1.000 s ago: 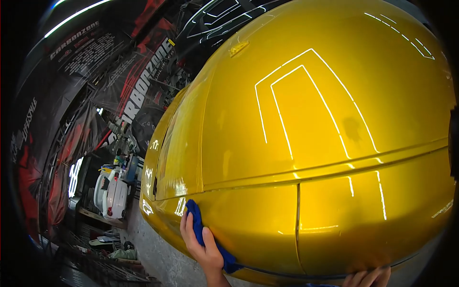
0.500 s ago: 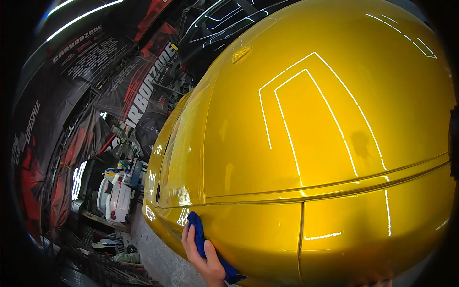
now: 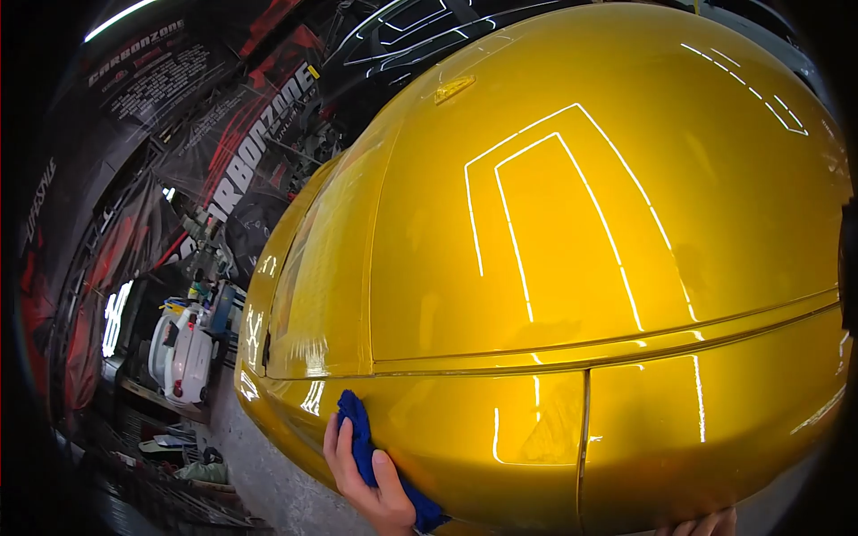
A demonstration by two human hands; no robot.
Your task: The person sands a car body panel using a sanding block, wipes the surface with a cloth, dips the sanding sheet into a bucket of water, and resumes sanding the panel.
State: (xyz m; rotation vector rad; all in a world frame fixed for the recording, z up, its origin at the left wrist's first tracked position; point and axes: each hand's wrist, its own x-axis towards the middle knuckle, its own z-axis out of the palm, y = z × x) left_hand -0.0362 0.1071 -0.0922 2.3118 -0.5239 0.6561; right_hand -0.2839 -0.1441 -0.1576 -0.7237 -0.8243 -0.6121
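A glossy yellow car body [image 3: 572, 268] fills the middle and right of the view. My left hand [image 3: 368, 473] presses a blue cloth [image 3: 362, 447] against its lower side panel, the fingers lying along the cloth and the thumb over it. At the bottom edge, my right hand [image 3: 702, 524] shows only its fingers, which touch the lower part of the body; the rest is cut off. Whether it holds anything is hidden. A dark seam [image 3: 585, 447] runs down the panel between the two hands.
Black and red printed banners [image 3: 241, 170] hang at the left. Beside them stand white car parts [image 3: 188, 357] on a rack. Grey floor [image 3: 268, 473] shows below the car's left end. A dark car [image 3: 402, 36] is behind at the top.
The view has shifted a little. My left hand stays on the cloth at nearly the same part of the panel. My right hand's fingers, almost out of view half a second ago, show again.
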